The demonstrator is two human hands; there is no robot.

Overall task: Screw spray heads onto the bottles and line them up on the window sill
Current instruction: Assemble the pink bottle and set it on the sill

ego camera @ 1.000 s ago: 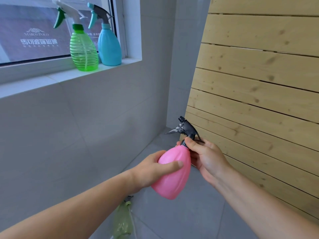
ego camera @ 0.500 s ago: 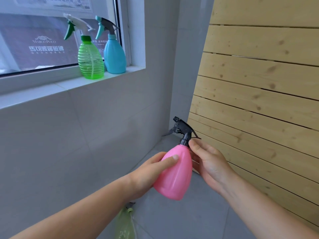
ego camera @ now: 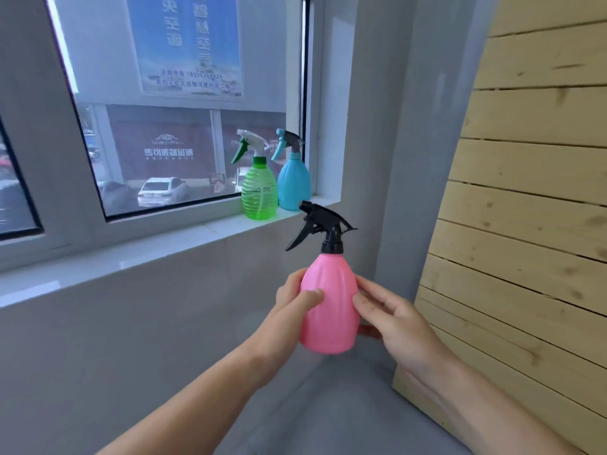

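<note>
A pink bottle point(ego camera: 330, 307) with a black spray head point(ego camera: 323, 226) on its neck stands upright between my hands, below the window sill point(ego camera: 203, 239). My left hand point(ego camera: 292, 305) grips its left side, thumb across the front. My right hand point(ego camera: 391, 318) rests on its right side with fingers spread against it. On the sill's right end stand a green ribbed bottle point(ego camera: 258, 193) with a white and green spray head and, right of it and close beside it, a blue bottle point(ego camera: 293, 183) with a grey and blue spray head.
A pale wooden slatted panel point(ego camera: 525, 224) leans at the right, close to my right hand. A grey tiled wall point(ego camera: 131, 339) runs under the sill. The window pane point(ego camera: 184, 126) is behind the bottles. The sill left of the green bottle is bare white.
The pink bottle has been raised and turned upright, closer to the sill. My right hand has slid from the spray head's neck down to the bottle's side. The view has tilted up.
</note>
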